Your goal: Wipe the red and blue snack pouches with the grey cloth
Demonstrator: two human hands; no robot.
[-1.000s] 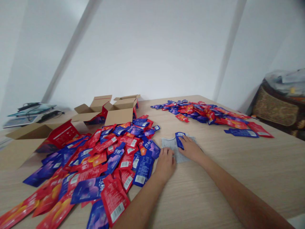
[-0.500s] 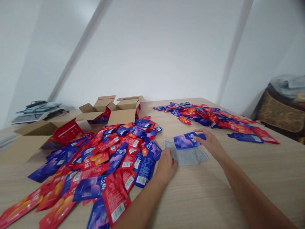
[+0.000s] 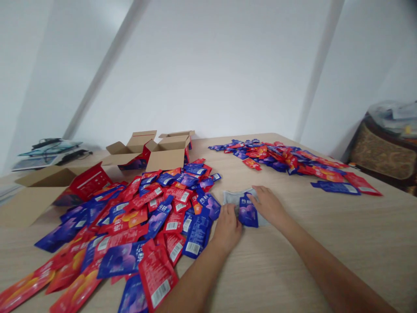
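A blue pouch point(image 3: 248, 212) with purple shapes and white lettering lies upright over a small grey cloth point(image 3: 232, 198). My right hand point(image 3: 269, 205) is closed on the pouch's right edge near its top, with the thumb at the lettering. My left hand point(image 3: 227, 226) grips the left side of the cloth, its curled fingers partly hiding it. Close beside my left hand, on its left, spreads a large heap of red and blue pouches point(image 3: 172, 225), many with barcodes facing up.
Open cardboard boxes point(image 3: 167, 160) stand behind the heap, with another box point(image 3: 42, 195) at the left. A second pile of pouches point(image 3: 280, 157) lies at the back right. Flat items point(image 3: 48, 153) are stacked far left; a patterned chair point(image 3: 384, 152) stands right.
My right hand has moved left and turned the blue pouch from sideways to upright, lowering it over the cloth. My left hand has hardly moved.
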